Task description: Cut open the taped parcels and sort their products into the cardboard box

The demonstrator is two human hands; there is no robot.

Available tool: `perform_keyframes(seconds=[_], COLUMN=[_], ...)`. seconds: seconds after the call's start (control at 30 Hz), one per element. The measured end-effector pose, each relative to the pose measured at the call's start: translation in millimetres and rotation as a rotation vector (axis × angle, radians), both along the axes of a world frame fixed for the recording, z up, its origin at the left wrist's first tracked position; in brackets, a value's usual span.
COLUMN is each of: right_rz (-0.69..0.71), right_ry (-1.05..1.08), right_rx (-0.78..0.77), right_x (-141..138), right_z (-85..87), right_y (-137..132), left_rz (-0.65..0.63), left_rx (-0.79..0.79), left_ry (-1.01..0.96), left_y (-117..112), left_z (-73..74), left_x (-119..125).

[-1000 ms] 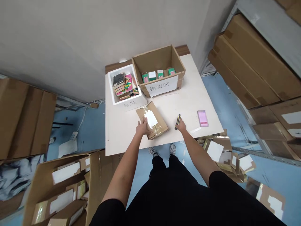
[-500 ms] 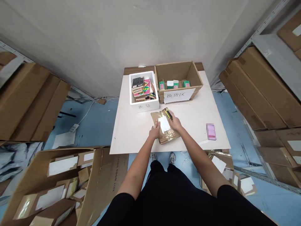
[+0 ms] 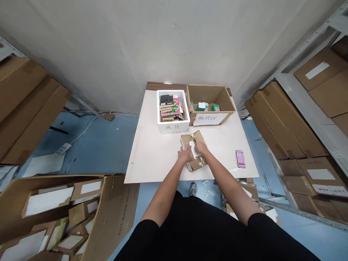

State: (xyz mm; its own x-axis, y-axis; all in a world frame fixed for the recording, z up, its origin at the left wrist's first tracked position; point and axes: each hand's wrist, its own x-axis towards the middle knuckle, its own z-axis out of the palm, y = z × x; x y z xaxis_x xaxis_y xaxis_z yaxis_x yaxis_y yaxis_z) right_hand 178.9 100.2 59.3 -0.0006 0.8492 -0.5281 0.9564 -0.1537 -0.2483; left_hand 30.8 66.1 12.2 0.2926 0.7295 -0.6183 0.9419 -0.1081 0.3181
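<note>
My left hand is pressed on the taped cardboard parcel, fingers spread, gripping nothing. My right hand has its fingers pinched round a yellow-and-black cutter above the parcel, which lies on the white board, just below the white foam box.

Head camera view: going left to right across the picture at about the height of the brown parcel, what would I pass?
Stacked cardboard cartons → blue floor → white board tabletop → brown parcel → blurred pink item → cartons on the metal shelf
</note>
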Motion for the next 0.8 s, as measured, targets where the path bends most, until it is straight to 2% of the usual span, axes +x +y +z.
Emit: perform_keyframes(seconds=[0.17, 0.33, 0.53, 0.63, 0.8], right_rz=[-0.015, -0.056, -0.101, -0.099, -0.124], right_ry=[-0.032, -0.013, 0.05, 0.06, 0.081], right_rx=[-0.068, -0.151, -0.227, -0.24, -0.294], right_x=[-6.7, -4.4, 7.3, 11.5, 21.2], right_z=[15.5, 27.3, 37.6, 40.4, 46.1], right_y=[-4.8, -15.7, -39.7, -56.4, -87.9], left_rz=[-0.077, -0.262, -0.455, -0.47, -0.42], left_rx=[0.102, 0.103, 0.222, 0.202, 0.157], left_ry=[0.03, 0.045, 0.03, -0.001, 0.022], left_y=[21.4, 44.6, 61.2, 63.5, 64.9], left_z=[8.7, 10.3, 8.1, 7.3, 7.4], left_x=[-17.7, -30.0, -33.6, -33.4, -30.5])
